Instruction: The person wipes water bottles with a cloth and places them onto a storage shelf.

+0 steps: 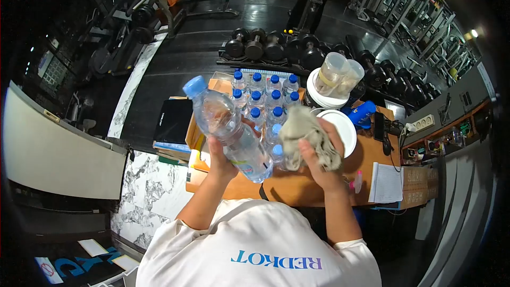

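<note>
Bottle [219, 119] is leaning in your left hand [219, 162] above the counter [295, 190]; your right hand [321, 166] is clutching the bunched cloth [302, 132]. A light, steady grip is probably sparing the bottle's thin plastic.

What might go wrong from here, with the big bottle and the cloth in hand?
The left hand holds the large bottle tilted, close to the small bottles; a swing might topple some.
The right hand grips a bunched cloth beside them, and a loose fold may drag against one.
The clear containers standing on a white tub could tip if an arm bumps it.
</note>
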Demonstrator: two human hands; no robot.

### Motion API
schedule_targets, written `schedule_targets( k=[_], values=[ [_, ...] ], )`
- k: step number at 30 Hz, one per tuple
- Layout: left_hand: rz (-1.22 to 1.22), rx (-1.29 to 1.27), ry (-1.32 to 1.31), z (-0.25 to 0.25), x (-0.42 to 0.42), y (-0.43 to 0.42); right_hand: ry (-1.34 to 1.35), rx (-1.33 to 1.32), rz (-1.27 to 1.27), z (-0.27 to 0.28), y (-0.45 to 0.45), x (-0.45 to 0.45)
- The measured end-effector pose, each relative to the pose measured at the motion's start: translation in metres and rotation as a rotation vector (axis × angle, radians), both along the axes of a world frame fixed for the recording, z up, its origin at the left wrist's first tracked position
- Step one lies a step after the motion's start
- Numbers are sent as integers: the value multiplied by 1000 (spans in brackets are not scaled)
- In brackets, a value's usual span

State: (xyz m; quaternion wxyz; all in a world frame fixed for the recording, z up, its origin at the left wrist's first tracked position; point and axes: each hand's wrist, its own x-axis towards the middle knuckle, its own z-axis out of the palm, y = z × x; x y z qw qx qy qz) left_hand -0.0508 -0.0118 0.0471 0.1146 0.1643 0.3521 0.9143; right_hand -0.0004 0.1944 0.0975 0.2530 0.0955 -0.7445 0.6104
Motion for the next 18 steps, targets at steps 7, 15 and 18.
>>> schedule_targets(
  k=[7,15,18],
  values=[
    [85,-10,-254,14,4,14,267,870,284,23,-62,13],
    [437,81,-180,21,2,-17,297,644,381,-41,-37,28],
    [462,173,18,19,10,-20,81,315,150,-61,-36,35]
  ],
)
